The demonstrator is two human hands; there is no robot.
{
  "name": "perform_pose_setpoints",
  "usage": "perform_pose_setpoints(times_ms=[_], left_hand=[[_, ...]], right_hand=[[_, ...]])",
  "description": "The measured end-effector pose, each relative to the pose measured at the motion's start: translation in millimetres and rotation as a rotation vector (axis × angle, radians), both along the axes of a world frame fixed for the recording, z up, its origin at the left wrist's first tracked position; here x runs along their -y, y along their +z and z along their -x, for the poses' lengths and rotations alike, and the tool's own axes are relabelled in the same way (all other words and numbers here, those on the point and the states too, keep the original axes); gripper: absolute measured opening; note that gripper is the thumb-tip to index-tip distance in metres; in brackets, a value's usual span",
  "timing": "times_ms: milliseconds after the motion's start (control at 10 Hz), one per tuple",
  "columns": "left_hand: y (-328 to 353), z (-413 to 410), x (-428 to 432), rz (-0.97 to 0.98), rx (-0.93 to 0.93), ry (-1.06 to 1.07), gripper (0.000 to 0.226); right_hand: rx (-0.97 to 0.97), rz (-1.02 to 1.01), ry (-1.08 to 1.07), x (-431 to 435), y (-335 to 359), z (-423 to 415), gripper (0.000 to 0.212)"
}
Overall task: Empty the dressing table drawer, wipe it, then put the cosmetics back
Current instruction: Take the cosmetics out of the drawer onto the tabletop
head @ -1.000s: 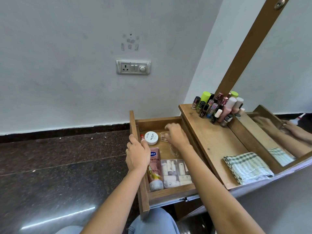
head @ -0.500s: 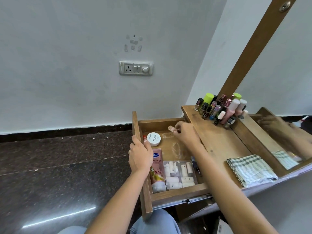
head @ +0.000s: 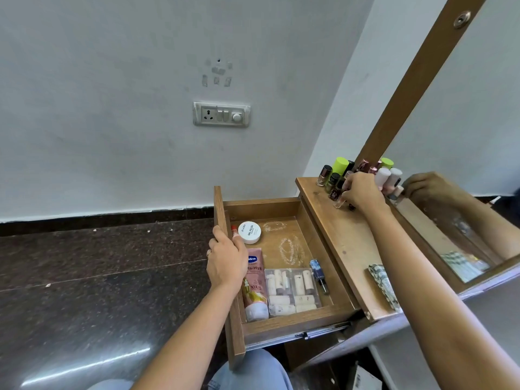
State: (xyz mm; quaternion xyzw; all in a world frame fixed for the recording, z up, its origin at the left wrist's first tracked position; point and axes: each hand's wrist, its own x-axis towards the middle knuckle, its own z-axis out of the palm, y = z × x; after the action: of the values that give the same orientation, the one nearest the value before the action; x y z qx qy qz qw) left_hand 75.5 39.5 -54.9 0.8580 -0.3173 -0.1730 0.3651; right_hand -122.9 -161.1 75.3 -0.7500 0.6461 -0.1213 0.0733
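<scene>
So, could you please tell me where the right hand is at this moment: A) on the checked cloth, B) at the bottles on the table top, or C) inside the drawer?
B: the right hand pinches a small clear bottle among the bottles standing on the table top.

The left hand (head: 226, 257), knuckles up at the end of a bare, nearly straight arm, grips the top edge of the brown wooden drawer front (head: 222, 209). The right arm stretches forward and rightward. The right hand (head: 363, 192), palm down, pinches a small clear glass bottle (head: 339, 203) with curled fingers.
</scene>
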Motion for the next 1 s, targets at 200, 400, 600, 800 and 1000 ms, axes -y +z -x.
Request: perform_pose_setpoints(times_ms=[200, 400, 600, 800, 1000], left_hand=[[1, 1, 0, -0.014, 0.008, -0.002, 0.054], [2, 0, 0, -0.022, 0.008, 0.002, 0.055], [1, 1, 0, -0.024, 0.015, 0.005, 0.054], [2, 1, -1, -0.008, 0.011, 0.008, 0.054], [2, 1, -2, 0.011, 0.009, 0.005, 0.052]], right_hand=[[-0.021, 0.053, -0.023, 13, -5, -1, 0.018], [-0.021, 0.095, -0.050, 20, -10, -2, 0.010], [-0.059, 0.067, -0.052, 19, -5, -2, 0.010], [-0.105, 0.279, -0.036, -12, 9, -13, 0.014], [0.048, -0.029, 0.401, -65, -43, -96, 0.029]])
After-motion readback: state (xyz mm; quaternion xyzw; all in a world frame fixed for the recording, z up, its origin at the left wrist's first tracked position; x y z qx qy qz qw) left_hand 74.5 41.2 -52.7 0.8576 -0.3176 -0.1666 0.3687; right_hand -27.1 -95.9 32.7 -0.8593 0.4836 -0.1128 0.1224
